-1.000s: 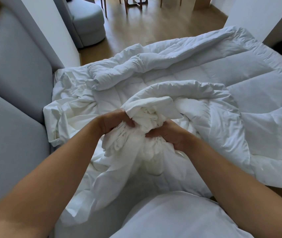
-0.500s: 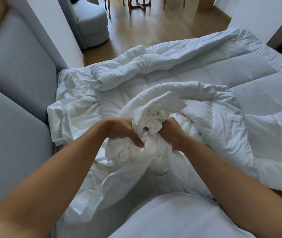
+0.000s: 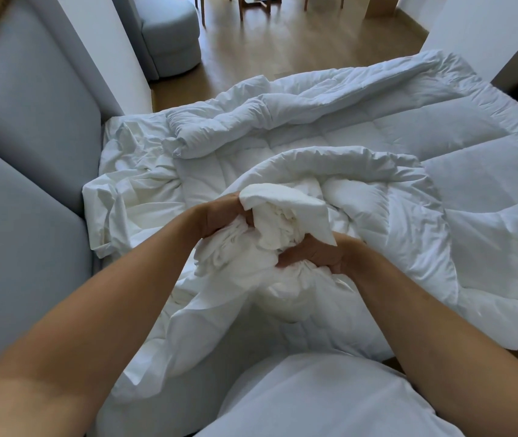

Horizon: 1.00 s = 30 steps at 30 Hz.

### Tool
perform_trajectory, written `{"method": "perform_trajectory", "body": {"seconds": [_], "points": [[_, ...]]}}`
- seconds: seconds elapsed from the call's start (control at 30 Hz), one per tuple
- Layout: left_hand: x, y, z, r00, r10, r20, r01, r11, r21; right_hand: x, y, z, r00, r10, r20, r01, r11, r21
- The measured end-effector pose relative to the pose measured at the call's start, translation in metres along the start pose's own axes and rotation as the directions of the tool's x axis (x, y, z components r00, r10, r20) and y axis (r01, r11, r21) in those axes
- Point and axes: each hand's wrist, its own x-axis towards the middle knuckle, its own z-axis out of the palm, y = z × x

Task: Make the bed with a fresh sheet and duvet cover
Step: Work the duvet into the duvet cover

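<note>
1. The left grip point(image 3: 219, 216) is clamped on a gathered wad of the duvet cover point(image 3: 282, 216), with the fingers curled into the folds on its left side.
2. The right grip point(image 3: 317, 255) is clamped on the same wad from the lower right. Its fingers are dug in underneath, close to the left grip.
3. From both grips the cover hangs in thin white folds, trailing down towards the person's white top point(image 3: 314, 402).
4. The quilted duvet point(image 3: 456, 190) lies on the bed just behind the wad. One edge is rolled in an arc around the hands, and the rest is spread to the right and the far end.
5. Left of the duvet lies crumpled thin white cloth point(image 3: 131, 190) against grey padded panels point(image 3: 30, 127) — whether it is sheet or more cover, I cannot tell.
6. Beyond the bed are a wooden floor point(image 3: 282, 55) and a pale blue armchair point(image 3: 169, 36).
</note>
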Motion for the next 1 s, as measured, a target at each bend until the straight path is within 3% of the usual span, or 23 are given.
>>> {"method": "perform_trajectory", "body": {"seconds": [0.07, 0.17, 0.27, 0.33, 0.43, 0.57, 0.67, 0.8, 1.0], "points": [[-0.002, 0.003, -0.006, 0.999, -0.008, 0.045, 0.007, 1.0, 0.029, 0.0, 0.005, 0.004, 0.992, -0.108, -0.072, 0.114, 0.988, 0.099], [-0.006, 0.004, -0.016, 0.971, -0.122, 0.204, 0.095, 0.986, 0.138, -0.001, 0.007, 0.007, 0.977, -0.123, -0.175, 0.167, 0.95, 0.265], [-0.013, 0.001, -0.016, 0.895, -0.29, 0.339, 0.179, 0.93, 0.322, 0.002, 0.002, 0.005, 0.951, -0.231, -0.204, 0.269, 0.946, 0.182], [-0.016, -0.004, -0.011, 0.892, -0.302, 0.335, 0.163, 0.908, 0.386, 0.001, -0.003, 0.007, 0.941, -0.257, -0.219, 0.292, 0.946, 0.143], [-0.016, -0.015, -0.003, 0.946, -0.237, 0.223, 0.178, 0.95, 0.257, -0.002, -0.007, 0.009, 0.933, -0.258, -0.252, 0.298, 0.945, 0.134], [-0.009, -0.021, 0.0, 0.988, -0.081, 0.135, 0.098, 0.988, -0.122, -0.009, -0.012, 0.007, 0.946, -0.224, -0.233, 0.245, 0.967, 0.064], [-0.001, -0.016, 0.001, 0.994, 0.049, 0.102, -0.017, 0.955, -0.296, -0.011, -0.011, 0.012, 0.995, -0.075, -0.066, 0.082, 0.99, 0.111], [0.0, -0.009, 0.007, 0.989, 0.114, 0.09, -0.082, 0.951, -0.298, -0.013, -0.015, 0.008, 0.999, 0.021, 0.037, -0.025, 0.994, 0.107], [-0.017, -0.006, -0.004, 0.991, 0.076, 0.114, -0.062, 0.991, -0.118, -0.014, -0.011, 0.016, 0.996, -0.048, -0.07, 0.05, 0.998, 0.026]]}}
